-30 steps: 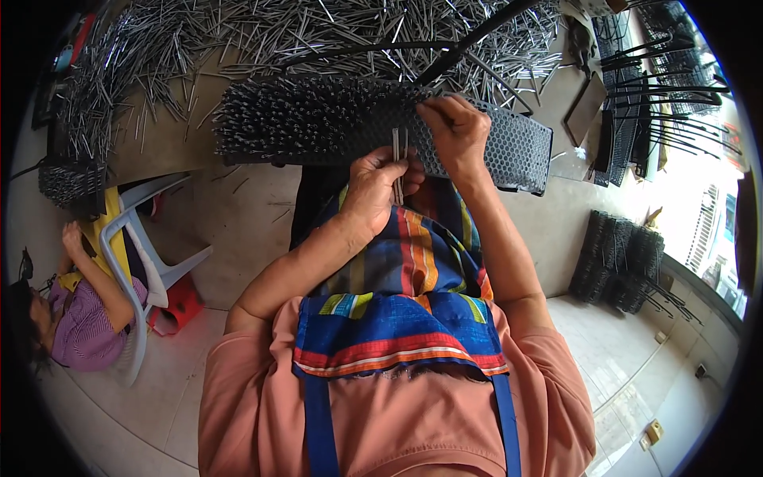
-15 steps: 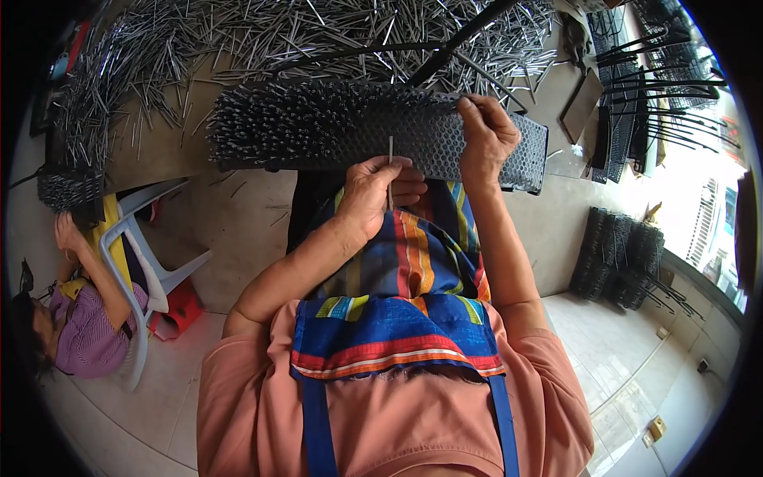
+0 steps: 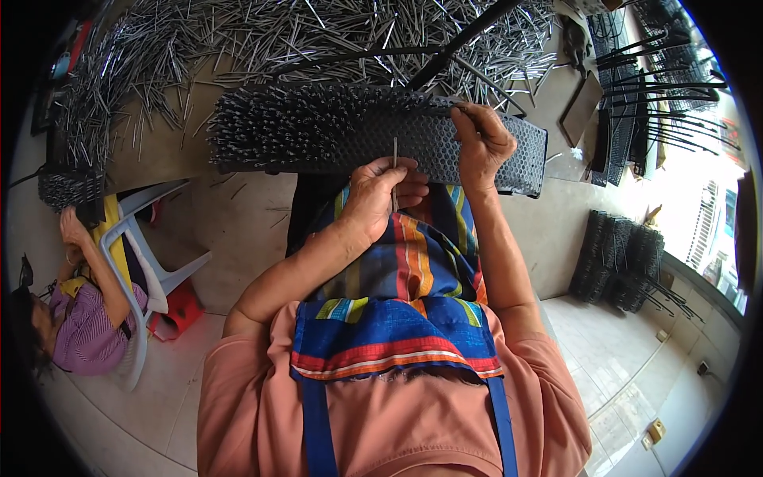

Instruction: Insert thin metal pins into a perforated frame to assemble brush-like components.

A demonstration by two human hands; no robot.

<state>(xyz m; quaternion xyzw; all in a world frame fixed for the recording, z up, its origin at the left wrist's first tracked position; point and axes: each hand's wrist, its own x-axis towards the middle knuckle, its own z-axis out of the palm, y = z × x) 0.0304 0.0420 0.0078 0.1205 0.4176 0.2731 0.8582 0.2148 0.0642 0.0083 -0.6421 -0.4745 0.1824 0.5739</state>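
A long dark panel (image 3: 524,155) with honeycomb holes lies crosswise in front of me, near the table's edge. Thin metal rods (image 3: 274,127) stand packed in its left part, while the holes on the right show bare. At the panel's near edge my left hand (image 3: 375,191) pinches a slim metal rod (image 3: 395,151), which points away from me. My right hand (image 3: 486,149) is over the right half, thumb and forefinger pressed together close to the far edge. Whatever sits between those fingertips is too small or hidden to make out.
Loose metal rods (image 3: 238,40) heap across the table behind the panel. A black bar (image 3: 465,38) slants above it. Black wire racks (image 3: 660,95) stand at the right, with dark bundles (image 3: 616,258) on the floor. At left, a co-worker (image 3: 91,326) sits by a pale plastic chair (image 3: 131,230).
My right hand has shifted slightly left and toward me, its fingers still pinched. The left hand, with the rod, has moved only a little to the right.
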